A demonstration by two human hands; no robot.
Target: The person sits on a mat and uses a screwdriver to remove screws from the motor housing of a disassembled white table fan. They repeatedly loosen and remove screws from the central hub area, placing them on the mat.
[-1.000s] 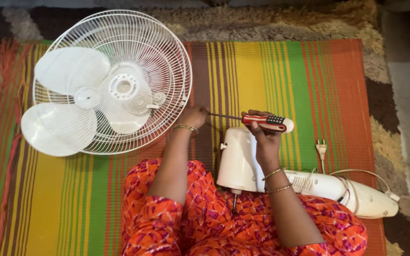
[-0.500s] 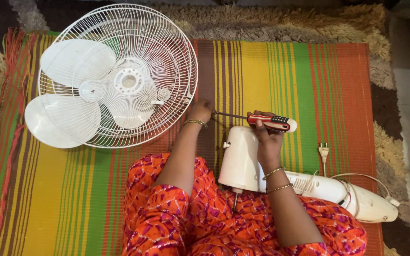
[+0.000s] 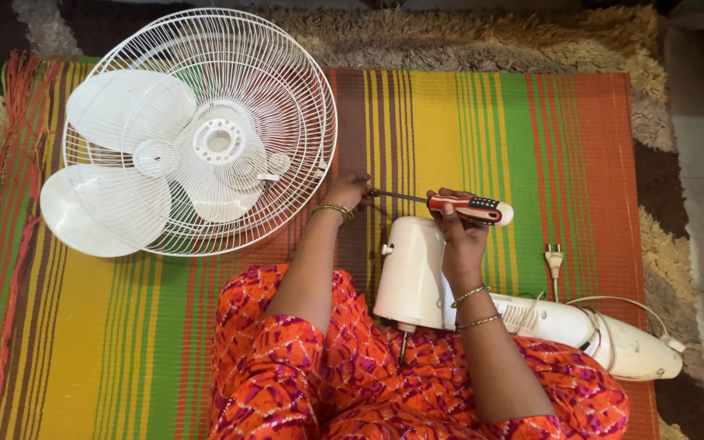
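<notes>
My right hand (image 3: 458, 232) grips the red and black handle of a screwdriver (image 3: 470, 209), held level above a white fan motor housing (image 3: 413, 273) that rests against my lap. My left hand (image 3: 352, 189) pinches the tip end of the screwdriver's metal shaft. Just left of that hand lies a white wire fan guard (image 3: 230, 106), with a white three-blade fan blade (image 3: 116, 171) on top of it.
Everything sits on a striped mat (image 3: 482, 122) of orange, yellow and green, over a shaggy rug (image 3: 482, 37). The fan's white stand and base (image 3: 613, 338) stretch to the right, with a cord and plug (image 3: 554, 261) beside them.
The view has shifted slightly, so the guard sits a bit further right and down in view. Both hands keep the same hold on the screwdriver.
</notes>
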